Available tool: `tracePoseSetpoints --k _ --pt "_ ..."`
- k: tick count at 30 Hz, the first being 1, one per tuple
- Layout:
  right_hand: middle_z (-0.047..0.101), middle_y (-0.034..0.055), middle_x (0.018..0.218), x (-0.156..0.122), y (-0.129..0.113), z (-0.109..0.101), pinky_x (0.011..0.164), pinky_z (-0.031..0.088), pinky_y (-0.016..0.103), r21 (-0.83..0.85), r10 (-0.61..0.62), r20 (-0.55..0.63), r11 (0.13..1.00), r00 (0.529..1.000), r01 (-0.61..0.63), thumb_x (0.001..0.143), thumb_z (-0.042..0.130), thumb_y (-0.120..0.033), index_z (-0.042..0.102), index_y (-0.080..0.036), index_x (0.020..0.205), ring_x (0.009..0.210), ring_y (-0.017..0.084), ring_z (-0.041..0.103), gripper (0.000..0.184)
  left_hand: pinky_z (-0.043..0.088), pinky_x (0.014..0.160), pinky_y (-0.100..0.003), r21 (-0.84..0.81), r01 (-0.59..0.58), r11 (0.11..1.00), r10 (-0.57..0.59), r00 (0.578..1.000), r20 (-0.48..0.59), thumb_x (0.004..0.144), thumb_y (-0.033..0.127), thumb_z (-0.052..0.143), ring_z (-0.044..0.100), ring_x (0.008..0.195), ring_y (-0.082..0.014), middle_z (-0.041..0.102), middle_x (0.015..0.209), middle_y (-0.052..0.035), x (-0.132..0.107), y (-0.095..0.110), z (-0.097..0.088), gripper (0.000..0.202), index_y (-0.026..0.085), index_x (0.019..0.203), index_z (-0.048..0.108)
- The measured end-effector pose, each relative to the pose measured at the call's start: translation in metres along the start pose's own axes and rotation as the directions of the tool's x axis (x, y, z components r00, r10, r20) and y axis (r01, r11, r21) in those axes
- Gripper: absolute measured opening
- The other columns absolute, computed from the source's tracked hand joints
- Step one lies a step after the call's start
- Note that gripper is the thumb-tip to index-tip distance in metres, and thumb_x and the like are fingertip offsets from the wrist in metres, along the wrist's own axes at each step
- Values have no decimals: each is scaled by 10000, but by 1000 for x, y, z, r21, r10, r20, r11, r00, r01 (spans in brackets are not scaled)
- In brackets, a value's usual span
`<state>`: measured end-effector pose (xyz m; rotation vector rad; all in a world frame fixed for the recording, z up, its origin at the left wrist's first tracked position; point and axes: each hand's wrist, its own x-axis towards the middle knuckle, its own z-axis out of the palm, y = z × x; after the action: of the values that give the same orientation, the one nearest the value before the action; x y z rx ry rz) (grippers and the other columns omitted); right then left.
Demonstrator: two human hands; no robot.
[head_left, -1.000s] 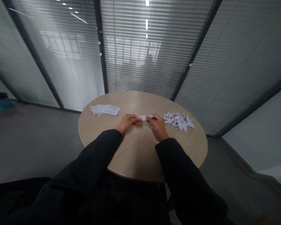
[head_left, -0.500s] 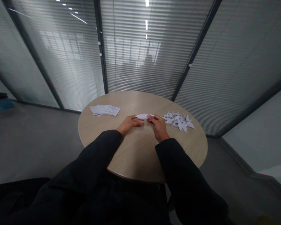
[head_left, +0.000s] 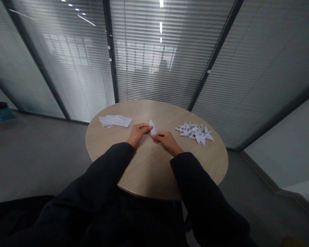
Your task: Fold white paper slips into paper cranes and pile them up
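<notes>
Currently held: a narrow folded paper (head_left: 152, 127), tip pointing up and away, just above the table (head_left: 149, 171) near its middle.
Left hand (head_left: 138, 132): fingers curled, pinching the paper's left edge.
Right hand (head_left: 167, 140): fingers closed on the paper's lower end.
Left of hands: a loose stack of sheets (head_left: 115, 120), lying flat.
Right of hands: a pile of small folded paper figures (head_left: 195, 131).

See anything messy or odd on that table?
Nothing stands out. The left hand and right hand pinch a paper; sheets lie fanned at the table's left, folded shapes heaped at its right.
</notes>
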<state>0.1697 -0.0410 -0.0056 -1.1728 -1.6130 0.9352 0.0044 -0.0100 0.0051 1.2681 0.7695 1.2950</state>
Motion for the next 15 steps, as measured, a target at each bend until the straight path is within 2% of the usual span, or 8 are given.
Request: tracePoseSetpoints --k 3,7,15 --pt "636 29 592 1 2 1 550 418 270 6 6 21 1000 1000 -6 677 708 -490 679 -157 612 523 122 520 341 467 735 -298 -13 11 1000 -11 999 43 523 414 840 590 665 -135 685 708 -44 -2 1 1 381 121 725 706" --pt "619 17 566 1 4 0 521 395 261 24 -31 -44 999 999 32 674 713 -486 680 -161 614 502 113 498 333 465 735 -309 21 56 998 -58 987 148 523 377 839 606 671 -149 692 717 -52 -5 1 4 356 118 725 699" --pt "627 27 560 0 2 4 526 440 267 89 47 -24 995 999 -44 658 727 -536 698 -145 657 508 122 540 392 442 673 -288 52 27 998 -33 994 100 543 398 822 581 623 -142 669 655 -47 -9 3 6 335 116 663 684"
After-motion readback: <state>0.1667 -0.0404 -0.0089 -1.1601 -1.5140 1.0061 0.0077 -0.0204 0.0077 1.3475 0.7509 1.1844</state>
